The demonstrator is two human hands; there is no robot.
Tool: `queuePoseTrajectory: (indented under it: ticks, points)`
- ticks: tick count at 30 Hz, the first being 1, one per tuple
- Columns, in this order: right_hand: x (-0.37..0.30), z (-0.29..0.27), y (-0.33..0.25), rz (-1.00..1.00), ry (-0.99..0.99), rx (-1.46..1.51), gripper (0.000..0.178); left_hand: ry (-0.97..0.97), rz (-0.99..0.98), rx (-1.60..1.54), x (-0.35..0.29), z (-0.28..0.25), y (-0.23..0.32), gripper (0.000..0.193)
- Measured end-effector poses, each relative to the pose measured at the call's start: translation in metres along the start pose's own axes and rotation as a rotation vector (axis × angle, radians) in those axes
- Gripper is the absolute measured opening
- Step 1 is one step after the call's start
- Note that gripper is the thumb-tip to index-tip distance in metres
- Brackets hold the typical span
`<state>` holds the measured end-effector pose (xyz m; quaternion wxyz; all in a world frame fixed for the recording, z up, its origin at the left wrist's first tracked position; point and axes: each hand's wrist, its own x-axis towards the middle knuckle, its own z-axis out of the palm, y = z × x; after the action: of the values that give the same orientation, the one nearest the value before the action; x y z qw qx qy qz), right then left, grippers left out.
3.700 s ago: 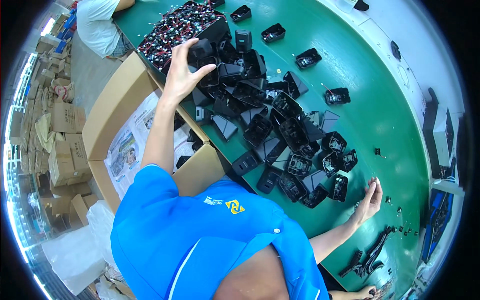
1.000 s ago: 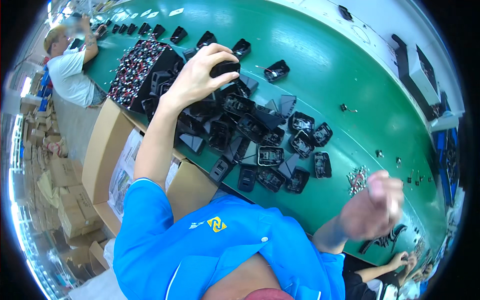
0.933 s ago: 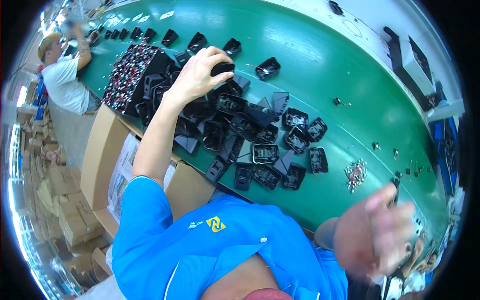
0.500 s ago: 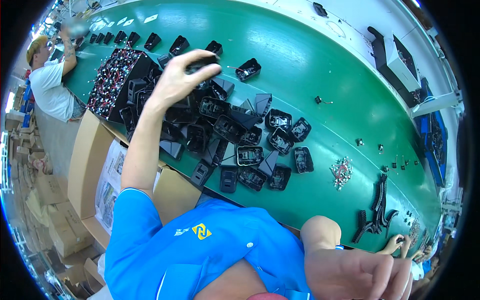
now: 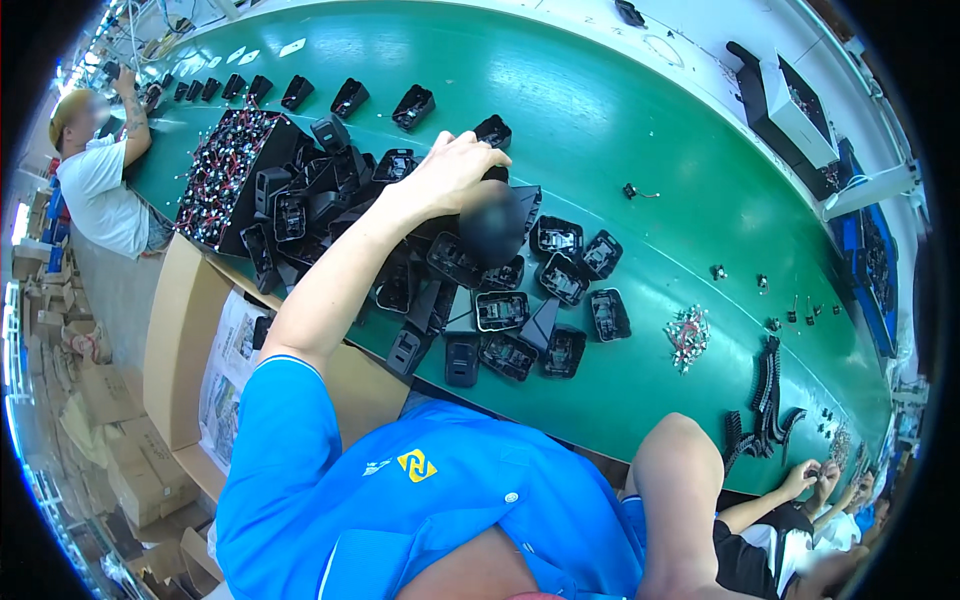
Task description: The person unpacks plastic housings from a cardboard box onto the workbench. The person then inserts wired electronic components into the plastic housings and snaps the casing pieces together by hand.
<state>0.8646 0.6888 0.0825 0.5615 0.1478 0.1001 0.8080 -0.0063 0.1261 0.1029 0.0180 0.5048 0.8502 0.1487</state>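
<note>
My left hand (image 5: 452, 178) reaches over the middle of the pile, fingers curled around a black plastic housing (image 5: 492, 222) that hangs below it, blurred by motion. Under and around it lie many similar black housings; one open tray-like housing (image 5: 557, 237) sits just right of the held one. Beyond my fingers stands another open housing (image 5: 493, 132), at the near end of a spaced row. My right arm bends at the elbow and runs down past the lower edge, so its hand is out of sight.
A black bin (image 5: 232, 170) full of small wired parts stands at the left, above an open cardboard box (image 5: 175, 350). On the green table (image 5: 560, 100) lie a heap of wired parts (image 5: 687, 338) and black track-like strips (image 5: 765, 400). Co-workers sit at far left and lower right.
My left hand has moved right and nearer, with the black housing now tipped beneath it. My right hand has dropped out of the picture at the bottom. The view has shifted slightly.
</note>
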Motion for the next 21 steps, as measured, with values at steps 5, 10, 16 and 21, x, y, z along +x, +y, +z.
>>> queuePoseTrajectory:
  ticks: [5, 10, 16, 21]
  points:
    - [0.097, 0.004, 0.013, 0.037, 0.147, 0.052, 0.055, 0.046, -0.098, -0.331, -0.023, -0.005, -0.021, 0.030]
    - [-0.070, -0.114, 0.557, -0.671, -0.683, -0.695, 0.037, 0.746, -0.258, -0.384, -0.139, -0.079, -0.024, 0.022]
    - [-0.135, -0.153, 0.652, -0.818, -1.242, -1.525, 0.034, 1.310, -1.073, -0.045, -0.409, -0.035, -0.125, 0.030]
    - [-0.133, -0.198, 0.654, -0.619, -0.781, -1.945, 0.030, 0.399, -1.313, -0.284, -0.484, 0.052, -0.131, 0.101]
